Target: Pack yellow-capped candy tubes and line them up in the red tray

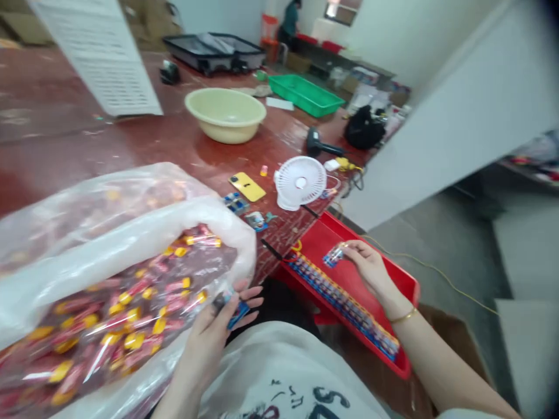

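Observation:
My left hand [222,314], low in the middle, holds a small blue packet [238,312] between thumb and fingers beside the big clear bag [209,215]. Inside that bag lie several pink tubes with yellow caps [135,314]. My right hand [367,265] pinches a small blue and white pack [334,255] over the red tray [406,282]. Along the tray's near side runs a long row of blue, white and orange packs [345,302].
On the red-brown table [131,139] are a cream basin [225,113], a green tray [305,96], a white fan [301,181], a yellow phone [247,186] and a black scanner [321,142]. A person [290,23] is far behind.

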{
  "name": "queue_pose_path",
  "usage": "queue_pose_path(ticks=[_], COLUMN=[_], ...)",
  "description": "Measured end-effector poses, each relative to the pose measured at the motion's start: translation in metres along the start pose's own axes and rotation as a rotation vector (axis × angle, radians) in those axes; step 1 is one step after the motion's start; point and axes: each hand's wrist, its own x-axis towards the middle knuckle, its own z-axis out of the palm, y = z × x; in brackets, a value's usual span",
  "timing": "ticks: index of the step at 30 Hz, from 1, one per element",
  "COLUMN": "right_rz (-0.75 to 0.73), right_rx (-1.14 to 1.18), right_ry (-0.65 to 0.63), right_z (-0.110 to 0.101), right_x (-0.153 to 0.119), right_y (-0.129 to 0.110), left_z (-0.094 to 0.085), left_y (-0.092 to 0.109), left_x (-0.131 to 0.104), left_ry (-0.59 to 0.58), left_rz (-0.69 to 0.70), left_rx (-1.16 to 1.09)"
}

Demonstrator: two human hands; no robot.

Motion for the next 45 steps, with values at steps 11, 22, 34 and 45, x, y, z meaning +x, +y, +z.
queue_pose_path(ticks=[11,22,34,45], right_rz=[0.635,0.258,-0.805,-0.708], right_rx=[-0.494,-0.661,-0.587,-0.31], right_ry=[0.142,0.067,-0.589,-0.724], right_z=[-0.155,-0.108,0.289,0.257], right_x=[-0.088,-0.06,-0.054,-0.032], right_y=[0.17,0.107,-0.088,-0.098], left_z=[0.01,-0.023,-0.064,-0.065], left_y=[-0.004,0.008,0.03,0.034], left_x=[0.007,0.001,-0.026,-0.018], left_ry=[0.132,0.285,0.524,0.437], left_rz=[0.072,0.115,0.274,0.236], left_rx=[0.155,0.086,-0.156,-0.126])
